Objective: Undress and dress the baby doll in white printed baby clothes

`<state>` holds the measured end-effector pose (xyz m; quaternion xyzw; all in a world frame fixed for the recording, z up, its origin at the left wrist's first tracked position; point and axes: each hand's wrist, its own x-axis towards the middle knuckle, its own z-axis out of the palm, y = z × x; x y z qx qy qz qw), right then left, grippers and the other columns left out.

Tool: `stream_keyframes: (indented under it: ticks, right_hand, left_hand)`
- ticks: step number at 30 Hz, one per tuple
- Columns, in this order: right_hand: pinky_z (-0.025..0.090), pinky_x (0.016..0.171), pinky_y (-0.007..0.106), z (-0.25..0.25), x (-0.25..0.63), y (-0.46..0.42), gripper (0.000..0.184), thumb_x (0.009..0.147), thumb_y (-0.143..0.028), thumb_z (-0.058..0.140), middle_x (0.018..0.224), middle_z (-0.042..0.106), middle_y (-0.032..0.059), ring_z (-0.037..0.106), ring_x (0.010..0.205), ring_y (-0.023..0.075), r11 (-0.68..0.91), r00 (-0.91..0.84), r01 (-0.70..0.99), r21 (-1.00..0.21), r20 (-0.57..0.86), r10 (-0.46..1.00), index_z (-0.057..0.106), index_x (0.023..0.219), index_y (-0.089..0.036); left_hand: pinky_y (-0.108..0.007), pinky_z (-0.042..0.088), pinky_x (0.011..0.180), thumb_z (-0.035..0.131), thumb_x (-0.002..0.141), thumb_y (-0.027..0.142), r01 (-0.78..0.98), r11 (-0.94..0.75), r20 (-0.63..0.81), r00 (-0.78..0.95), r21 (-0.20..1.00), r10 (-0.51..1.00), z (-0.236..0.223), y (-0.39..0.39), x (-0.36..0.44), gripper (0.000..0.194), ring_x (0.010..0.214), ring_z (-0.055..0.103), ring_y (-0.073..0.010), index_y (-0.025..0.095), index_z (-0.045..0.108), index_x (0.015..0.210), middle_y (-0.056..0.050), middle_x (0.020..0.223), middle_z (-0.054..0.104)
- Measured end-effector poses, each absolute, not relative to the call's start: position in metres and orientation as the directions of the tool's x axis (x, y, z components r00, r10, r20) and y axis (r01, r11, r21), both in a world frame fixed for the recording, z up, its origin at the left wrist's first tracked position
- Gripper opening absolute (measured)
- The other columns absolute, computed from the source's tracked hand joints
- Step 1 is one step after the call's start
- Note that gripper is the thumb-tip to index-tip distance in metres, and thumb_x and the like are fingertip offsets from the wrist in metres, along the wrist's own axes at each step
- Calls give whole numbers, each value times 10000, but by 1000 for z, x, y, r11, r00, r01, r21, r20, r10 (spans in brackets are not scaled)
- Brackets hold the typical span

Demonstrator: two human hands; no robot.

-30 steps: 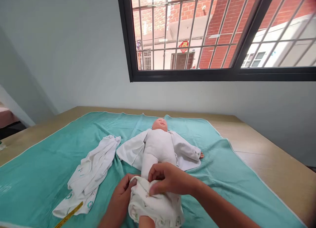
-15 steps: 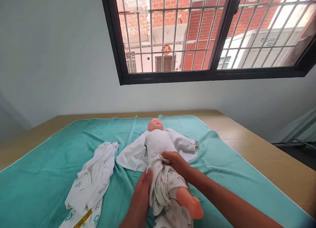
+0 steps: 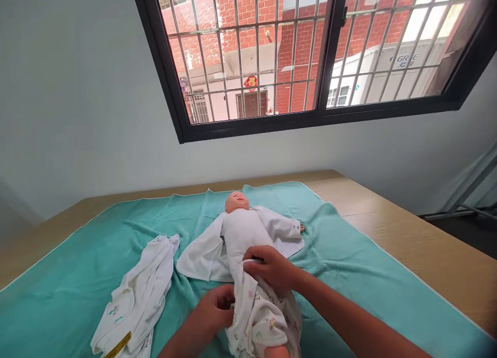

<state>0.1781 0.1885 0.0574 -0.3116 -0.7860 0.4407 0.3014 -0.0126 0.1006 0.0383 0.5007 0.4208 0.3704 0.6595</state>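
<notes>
A baby doll point(image 3: 237, 202) lies on its back with its head toward the wall. A white open-fronted top point(image 3: 205, 252) is spread under and around its arms. Patterned baby pants point(image 3: 267, 316) are bunched around the hips and legs, and one bare part of a leg shows at the bottom edge. My right hand point(image 3: 272, 267) is closed on the waistband at the doll's belly. Lower and to the left, my left hand point(image 3: 215, 309) pinches the side edge of the pants, its fingertips partly hidden by cloth.
A teal blanket point(image 3: 116, 234) covers much of the wooden table point(image 3: 373, 213). Folded white baby clothing point(image 3: 142, 291) with a yellow strip point(image 3: 118, 346) lies left of the doll. Behind the table stand a wall and a barred window point(image 3: 252, 125).
The waistband cloth is drawn up and straighter at the belly. My left hand has shifted left and turned into a pinch. The doll's foot has left view, and the camera has tilted.
</notes>
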Motion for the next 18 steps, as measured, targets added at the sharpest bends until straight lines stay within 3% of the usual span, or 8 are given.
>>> stream_keyframes:
  ticks: [2, 5, 11, 14, 18]
  right_hand:
    - [362, 597, 226, 58, 185, 194, 328, 890, -407, 502, 671, 537, -18, 446, 654, 109, 397, -613, 194, -897, 205, 763, 625, 749, -137]
    - [328, 541, 223, 57, 204, 202, 341, 851, -439, 571, 590, 486, -34, 407, 579, 94, 380, -554, 223, -898, 204, 807, 618, 696, -139]
    - [397, 560, 227, 42, 249, 198, 235, 745, -383, 695, 689, 616, 1, 502, 626, 117, 244, -666, 290, -925, -12, 746, 695, 795, -154]
    - [417, 593, 227, 39, 261, 194, 155, 762, -304, 652, 727, 635, -6, 525, 663, 122, 224, -662, 331, -916, -56, 747, 694, 834, -174]
    - [418, 603, 215, 37, 270, 197, 131, 718, -264, 675, 731, 632, -12, 536, 677, 116, 195, -682, 358, -913, -112, 723, 683, 811, -173]
  left_hand:
    - [-238, 419, 653, 800, 564, 219, 53, 139, -148, 235, 989, 961, 40, 107, -17, 189, 650, 536, -137, 141, 655, 656, 5, 644, 604]
    - [-224, 414, 657, 779, 612, 267, 101, 72, -78, 53, 992, 996, 41, 115, -20, 196, 681, 520, -136, 149, 637, 678, 15, 664, 591]
    - [-324, 476, 847, 712, 708, 448, -12, 206, -204, 91, 978, 975, 44, 111, -21, 322, 915, 598, -234, 207, 728, 921, -58, 995, 698]
    - [-356, 466, 910, 707, 696, 477, 57, 206, -210, 86, 977, 974, 43, 107, -23, 326, 1007, 591, -282, 217, 762, 885, -72, 1011, 713]
    - [-397, 464, 918, 761, 644, 362, 121, 220, -243, 231, 968, 942, 36, 101, -25, 262, 992, 608, -301, 202, 770, 852, -69, 952, 729]
